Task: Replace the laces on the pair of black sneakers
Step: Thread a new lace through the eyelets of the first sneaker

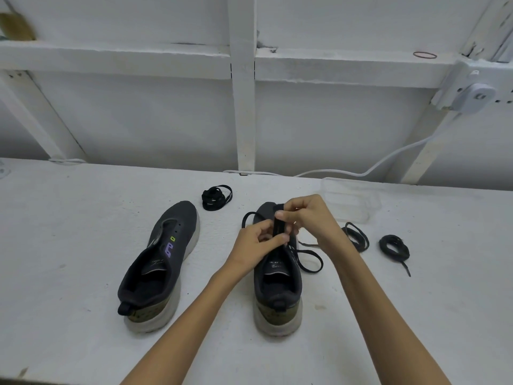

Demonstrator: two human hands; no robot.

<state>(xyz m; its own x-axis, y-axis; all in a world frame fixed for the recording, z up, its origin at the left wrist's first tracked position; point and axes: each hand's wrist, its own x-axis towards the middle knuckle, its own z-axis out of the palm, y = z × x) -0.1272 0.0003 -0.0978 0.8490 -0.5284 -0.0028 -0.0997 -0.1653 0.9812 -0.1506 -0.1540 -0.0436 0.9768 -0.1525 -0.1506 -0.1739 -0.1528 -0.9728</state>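
White bench (pixel 69 218); left hand (pixel 258 241) and right hand (pixel 308 215) pinch tongue (pixel 279 225) of right sneaker (pixel 277 298); insole lettering (pixel 276 264) unreadable.

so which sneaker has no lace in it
The left sneaker: its eyelets are bare. The right sneaker has a black lace trailing from it.

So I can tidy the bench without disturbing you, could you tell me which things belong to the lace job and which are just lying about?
In use: laceless sneaker; second sneaker, held by left hand and right hand; lace on it; rear lace coil; loose lace; far lace coil.
Lying about: clear box; white cable; rubber band; white device.
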